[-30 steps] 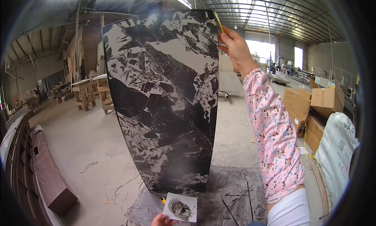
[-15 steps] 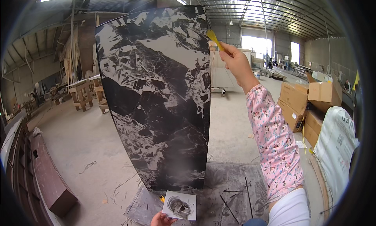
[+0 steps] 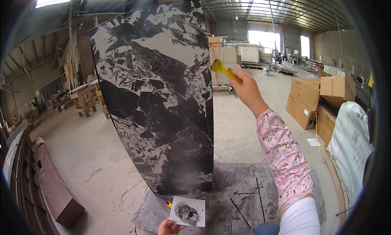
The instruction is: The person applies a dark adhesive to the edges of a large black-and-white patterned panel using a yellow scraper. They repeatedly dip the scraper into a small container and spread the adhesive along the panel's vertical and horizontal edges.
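Observation:
A tall black-and-white marbled slab (image 3: 157, 96) stands upright before me. My right hand (image 3: 249, 91) is closed round a yellow plastic scraper (image 3: 223, 71), whose wide blade is at the slab's right edge, partway below the top corner; I cannot tell whether it touches. Low in front of the slab, my left hand (image 3: 169, 227) grips a white square board (image 3: 200, 205) by its lower left corner. Dark paste (image 3: 188, 214) is smeared over the middle of that board. A small yellow-and-black object (image 3: 169, 204) shows beside the board's upper left, mostly hidden.
Dark strips (image 3: 240, 212) lie on the stained sheet (image 3: 228, 180) below the slab. Cardboard boxes (image 3: 301, 111) and a white sack (image 3: 348, 133) stand on the right. Long brown panels (image 3: 55, 182) line the left. Wooden trestles (image 3: 84, 100) are farther back.
My right hand has moved the scraper down along the slab's right edge. The view has shifted slightly. My left hand holds the board in nearly the same place.

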`<action>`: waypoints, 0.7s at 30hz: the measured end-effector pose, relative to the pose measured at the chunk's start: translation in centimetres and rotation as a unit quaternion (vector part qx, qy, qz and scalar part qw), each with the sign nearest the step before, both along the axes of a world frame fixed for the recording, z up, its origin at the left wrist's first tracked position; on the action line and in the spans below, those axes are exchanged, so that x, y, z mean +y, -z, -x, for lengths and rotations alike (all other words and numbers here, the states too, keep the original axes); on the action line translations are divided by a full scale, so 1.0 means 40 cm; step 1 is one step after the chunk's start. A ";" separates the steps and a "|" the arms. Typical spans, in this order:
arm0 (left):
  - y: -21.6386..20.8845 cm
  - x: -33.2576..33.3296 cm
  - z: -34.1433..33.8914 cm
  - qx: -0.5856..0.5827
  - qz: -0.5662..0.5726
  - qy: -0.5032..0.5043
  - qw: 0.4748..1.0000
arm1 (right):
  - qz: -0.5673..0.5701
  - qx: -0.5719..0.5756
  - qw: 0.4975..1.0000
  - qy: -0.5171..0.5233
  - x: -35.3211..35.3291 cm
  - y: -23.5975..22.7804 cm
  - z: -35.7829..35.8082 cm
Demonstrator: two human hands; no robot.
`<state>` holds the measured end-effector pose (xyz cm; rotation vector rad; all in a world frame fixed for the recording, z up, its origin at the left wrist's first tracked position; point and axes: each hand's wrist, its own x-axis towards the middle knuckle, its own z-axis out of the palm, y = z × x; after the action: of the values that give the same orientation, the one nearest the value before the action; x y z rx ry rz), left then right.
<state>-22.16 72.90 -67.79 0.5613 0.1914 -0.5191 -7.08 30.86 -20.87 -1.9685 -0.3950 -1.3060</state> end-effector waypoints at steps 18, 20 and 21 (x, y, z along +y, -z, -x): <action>-0.030 -0.010 0.004 0.035 -0.012 -0.029 0.999 | -0.078 -0.010 0.989 -0.123 0.103 0.109 -0.050; -0.024 -0.009 0.008 0.036 -0.008 -0.033 0.999 | -0.076 -0.005 0.991 -0.114 0.094 0.138 -0.056; -0.021 -0.007 0.009 0.029 -0.002 -0.031 0.999 | -0.074 -0.002 0.991 -0.109 0.091 0.150 -0.056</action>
<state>-22.52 72.60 -66.97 0.5427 0.2635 -0.4741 -4.86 34.51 -26.87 -1.7457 -0.4863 -1.1666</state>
